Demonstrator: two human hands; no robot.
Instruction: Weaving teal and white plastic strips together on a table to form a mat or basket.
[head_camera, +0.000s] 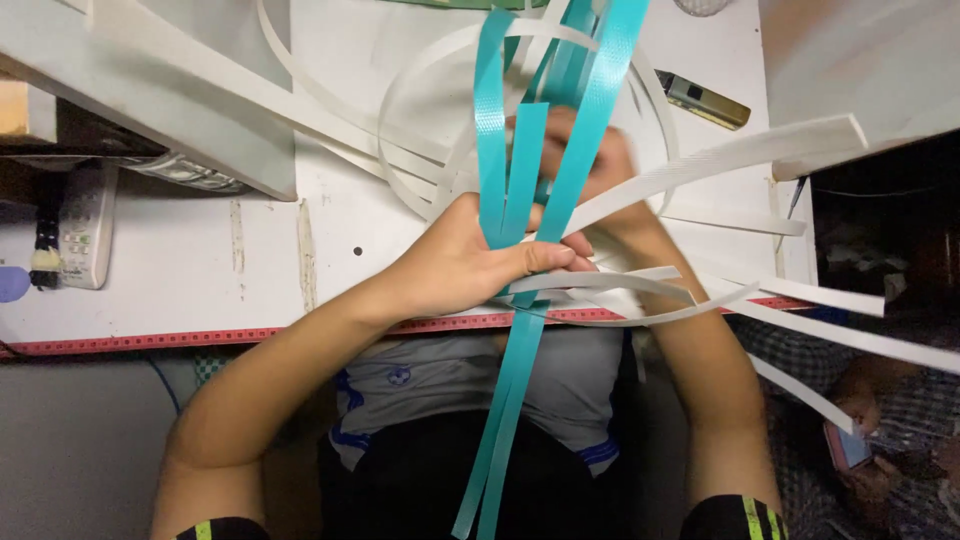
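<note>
I note left hand (470, 262) pinching teal straps (520, 200) at frame centre; right hand (585, 165) blurred behind, grip indeterminate. Weaving with white straps (700, 160) mid-step; next crossing demands firm hold.

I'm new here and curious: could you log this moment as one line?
left hand: pinching teal straps | right hand: behind straps, blurred | white straps: spread over white table

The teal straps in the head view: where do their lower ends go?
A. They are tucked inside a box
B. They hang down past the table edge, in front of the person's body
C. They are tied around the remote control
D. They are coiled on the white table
B: the teal straps, pinched by the left hand, run down over the white table's red-trimmed edge, in front of the grey shirt.
</note>
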